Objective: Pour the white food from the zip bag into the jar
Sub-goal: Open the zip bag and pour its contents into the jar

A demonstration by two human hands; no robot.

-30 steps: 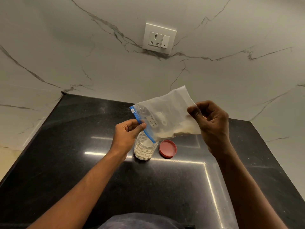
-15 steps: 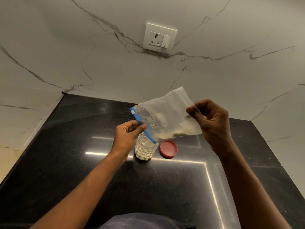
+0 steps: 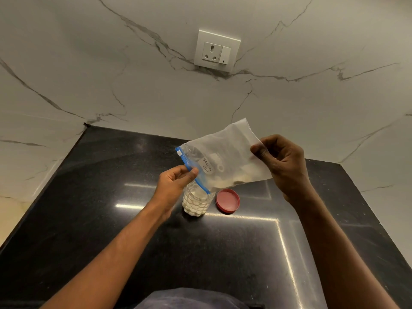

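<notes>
**Bag held tilted over open jar**

Jar (image 3: 196,202) is the reference point. It stands upright on the black counter (image 3: 93,219), uncapped, and holds white food (image 3: 194,206) in its lower part.

Bag (image 3: 225,161) is held in the air directly above and to the right of the jar, clear of the counter. It is tilted: the blue zip edge (image 3: 192,169) slopes down toward the jar mouth, and the closed far end is raised up and to the right. The lowest point of the zip edge sits at the jar rim; contact between them cannot be confirmed. A small amount of white food lies along the lower fold of the bag, right of the jar. A handwritten label (image 3: 207,165) is on the bag near the zip edge.

Left hand (image 3: 176,181) is just left of and above the jar, thumb and fingers pinched closed on the zip edge.

Right hand (image 3: 282,161) is up and well to the right of the jar, fingers curled closed on the raised end of the bag.

Lid (image 3: 227,200), red, lies flat on the counter just right of the jar, not touching it.

Socket (image 3: 216,51) is on the marble wall (image 3: 89,63) behind the jar.
</notes>
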